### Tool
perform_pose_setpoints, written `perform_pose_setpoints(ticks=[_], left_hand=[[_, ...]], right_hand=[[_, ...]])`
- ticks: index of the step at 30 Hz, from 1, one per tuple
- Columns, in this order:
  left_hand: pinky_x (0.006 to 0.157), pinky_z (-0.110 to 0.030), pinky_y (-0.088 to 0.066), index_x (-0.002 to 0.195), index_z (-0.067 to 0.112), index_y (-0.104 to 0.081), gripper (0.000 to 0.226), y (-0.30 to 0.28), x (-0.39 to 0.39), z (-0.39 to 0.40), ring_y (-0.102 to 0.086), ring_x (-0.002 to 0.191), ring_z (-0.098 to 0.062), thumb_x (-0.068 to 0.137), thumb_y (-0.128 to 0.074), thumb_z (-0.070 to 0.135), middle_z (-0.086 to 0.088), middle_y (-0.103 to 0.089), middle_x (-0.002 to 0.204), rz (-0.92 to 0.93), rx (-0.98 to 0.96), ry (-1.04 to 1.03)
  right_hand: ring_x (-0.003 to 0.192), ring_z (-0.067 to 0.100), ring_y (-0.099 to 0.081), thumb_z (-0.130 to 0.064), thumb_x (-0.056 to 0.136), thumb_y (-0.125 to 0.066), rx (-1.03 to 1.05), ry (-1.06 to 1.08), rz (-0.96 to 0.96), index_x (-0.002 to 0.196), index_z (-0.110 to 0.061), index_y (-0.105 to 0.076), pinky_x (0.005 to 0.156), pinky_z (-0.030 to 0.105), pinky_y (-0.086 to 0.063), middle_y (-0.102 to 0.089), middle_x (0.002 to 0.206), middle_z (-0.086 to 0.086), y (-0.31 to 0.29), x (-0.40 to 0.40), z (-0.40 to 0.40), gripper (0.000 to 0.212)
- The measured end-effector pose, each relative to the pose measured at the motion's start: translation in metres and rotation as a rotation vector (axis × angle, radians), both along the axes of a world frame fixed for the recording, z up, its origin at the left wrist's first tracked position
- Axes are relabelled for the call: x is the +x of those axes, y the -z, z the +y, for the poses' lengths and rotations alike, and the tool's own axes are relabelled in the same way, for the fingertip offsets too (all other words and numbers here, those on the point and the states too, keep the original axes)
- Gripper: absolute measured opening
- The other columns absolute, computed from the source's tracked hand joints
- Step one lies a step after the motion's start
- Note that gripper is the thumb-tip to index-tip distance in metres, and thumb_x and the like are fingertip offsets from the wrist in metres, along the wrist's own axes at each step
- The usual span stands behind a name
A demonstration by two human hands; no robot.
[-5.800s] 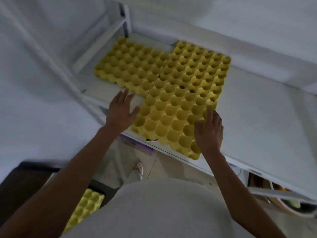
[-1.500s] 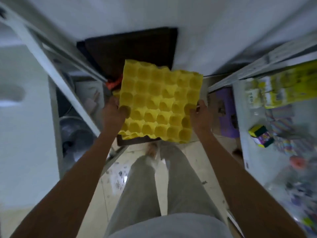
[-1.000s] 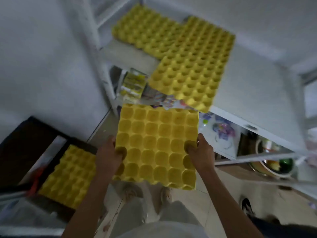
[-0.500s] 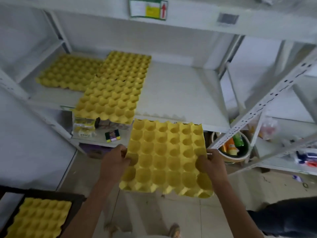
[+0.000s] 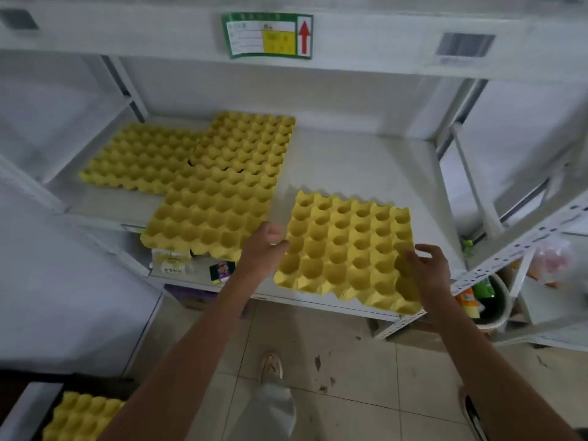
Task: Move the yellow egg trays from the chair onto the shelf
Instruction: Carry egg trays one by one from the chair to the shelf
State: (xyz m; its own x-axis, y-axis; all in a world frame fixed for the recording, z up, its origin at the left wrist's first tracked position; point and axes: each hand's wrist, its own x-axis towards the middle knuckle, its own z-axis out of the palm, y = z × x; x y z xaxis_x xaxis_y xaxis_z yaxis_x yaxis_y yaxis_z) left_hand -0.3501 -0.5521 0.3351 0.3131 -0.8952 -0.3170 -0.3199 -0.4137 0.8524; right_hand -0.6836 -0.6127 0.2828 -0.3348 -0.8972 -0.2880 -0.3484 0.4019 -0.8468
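Observation:
A yellow egg tray (image 5: pixel 343 246) lies flat on the white shelf (image 5: pixel 350 163), its front edge slightly over the shelf lip. My left hand (image 5: pixel 264 246) is at the tray's left edge, fingers loosely curled and holding nothing. My right hand (image 5: pixel 426 272) rests with spread fingers on its front right corner. Two more yellow trays are on the shelf: a middle tray (image 5: pixel 222 192) overlapping a left tray (image 5: pixel 140 157). Another yellow tray (image 5: pixel 79 415) lies on the dark chair (image 5: pixel 19 409) at the bottom left.
An upper shelf edge with a green label (image 5: pixel 267 35) runs overhead. A perforated diagonal brace (image 5: pixel 521 246) crosses at the right, above a bucket of bottles (image 5: pixel 483 300). Small packets (image 5: pixel 222 270) sit on the lower shelf. My shoe (image 5: pixel 271 366) stands on the tiled floor.
I lifted a tray off the chair, turned to the shelf and set it down to the right of the other two. Both hands have loosened from its edges.

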Motion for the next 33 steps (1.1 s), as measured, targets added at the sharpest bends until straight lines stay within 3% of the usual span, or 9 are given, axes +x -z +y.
perform_pose_setpoints(ticks=[2, 6, 10, 11, 13, 15, 18, 21, 33], left_hand=[[0.096, -0.039, -0.055, 0.128, 0.024, -0.060, 0.041, 0.007, 0.010, -0.027, -0.062, 0.117, -0.014, 0.088, -0.067, 0.027, 0.007, -0.062, 0.131, 0.034, -0.029, 0.075], [0.080, -0.027, -0.055, 0.134, 0.022, -0.057, 0.045, 0.019, 0.028, -0.070, -0.059, 0.089, 0.006, 0.091, -0.070, 0.023, 0.011, -0.058, 0.122, 0.097, -0.059, 0.159], [0.071, -0.022, -0.057, 0.130, 0.022, -0.059, 0.041, 0.024, 0.073, -0.099, -0.061, 0.083, 0.016, 0.091, -0.067, 0.018, 0.009, -0.063, 0.118, -0.090, -0.196, 0.285], [0.076, -0.028, -0.057, 0.130, 0.022, -0.059, 0.040, 0.027, 0.087, -0.105, -0.062, 0.085, 0.010, 0.091, -0.066, 0.016, 0.006, -0.063, 0.124, -0.181, -0.234, 0.300], [0.097, -0.041, -0.054, 0.134, 0.022, -0.057, 0.044, 0.037, 0.118, -0.123, -0.061, 0.116, -0.011, 0.091, -0.066, 0.020, 0.001, -0.059, 0.140, -0.404, -0.305, 0.327], [0.114, -0.052, -0.042, 0.145, 0.028, -0.048, 0.055, 0.050, 0.146, -0.145, -0.042, 0.144, -0.028, 0.092, -0.065, 0.033, -0.002, -0.043, 0.158, -0.666, -0.266, 0.367], [0.123, -0.061, -0.021, 0.156, 0.044, -0.027, 0.066, 0.068, 0.170, -0.176, -0.012, 0.159, -0.035, 0.096, -0.052, 0.056, 0.002, -0.013, 0.173, -0.863, -0.109, 0.417], [0.126, -0.063, -0.012, 0.158, 0.046, -0.020, 0.066, 0.091, 0.179, -0.186, -0.006, 0.161, -0.036, 0.098, -0.039, 0.064, 0.001, -0.012, 0.174, -0.983, -0.075, 0.451], [0.119, -0.065, -0.030, 0.155, 0.046, -0.025, 0.072, 0.113, 0.185, -0.195, -0.017, 0.158, -0.037, 0.089, -0.051, 0.056, 0.003, -0.031, 0.166, -1.067, -0.157, 0.410]], right_hand=[[0.107, 0.034, -0.068, -0.038, 0.093, -0.068, 0.015, 0.045, -0.002, 0.131, -0.021, -0.057, 0.092, 0.051, -0.058, -0.070, 0.122, 0.014, 0.009, 0.012, -0.034, 0.043], [0.115, 0.034, -0.066, -0.035, 0.095, -0.065, 0.037, 0.036, -0.006, 0.141, -0.021, -0.047, 0.097, 0.052, -0.056, -0.064, 0.133, 0.016, 0.010, 0.037, -0.077, 0.051], [0.125, 0.037, -0.052, -0.038, 0.096, -0.062, -0.113, -0.203, 0.548, 0.149, -0.024, -0.039, 0.095, 0.052, -0.051, -0.049, 0.142, 0.015, 0.008, 0.073, -0.065, 0.060], [0.126, 0.037, -0.050, -0.040, 0.096, -0.062, -0.170, -0.298, 0.694, 0.150, -0.026, -0.039, 0.096, 0.052, -0.050, -0.046, 0.144, 0.014, 0.008, 0.083, -0.056, 0.061], [0.132, 0.037, -0.045, -0.046, 0.097, -0.058, -0.263, -0.479, 0.885, 0.154, -0.031, -0.037, 0.101, 0.051, -0.047, -0.040, 0.152, 0.013, 0.013, 0.105, -0.039, 0.062], [0.140, 0.035, -0.039, -0.051, 0.100, -0.048, -0.281, -0.593, 0.971, 0.155, -0.036, -0.035, 0.109, 0.051, -0.042, -0.035, 0.158, 0.014, 0.022, 0.123, -0.036, 0.059], [0.147, 0.035, -0.032, -0.047, 0.104, -0.044, -0.307, -0.611, 1.031, 0.155, -0.038, -0.039, 0.113, 0.052, -0.038, -0.030, 0.163, 0.013, 0.036, 0.128, -0.059, 0.052], [0.149, 0.036, -0.030, -0.043, 0.104, -0.045, -0.323, -0.589, 1.036, 0.153, -0.039, -0.040, 0.115, 0.053, -0.035, -0.030, 0.164, 0.013, 0.044, 0.125, -0.097, 0.049], [0.155, 0.037, -0.018, -0.043, 0.102, -0.040, -0.206, -0.544, 0.936, 0.155, -0.036, -0.035, 0.115, 0.054, -0.034, -0.020, 0.167, 0.014, 0.042, 0.184, -0.253, 0.054]])
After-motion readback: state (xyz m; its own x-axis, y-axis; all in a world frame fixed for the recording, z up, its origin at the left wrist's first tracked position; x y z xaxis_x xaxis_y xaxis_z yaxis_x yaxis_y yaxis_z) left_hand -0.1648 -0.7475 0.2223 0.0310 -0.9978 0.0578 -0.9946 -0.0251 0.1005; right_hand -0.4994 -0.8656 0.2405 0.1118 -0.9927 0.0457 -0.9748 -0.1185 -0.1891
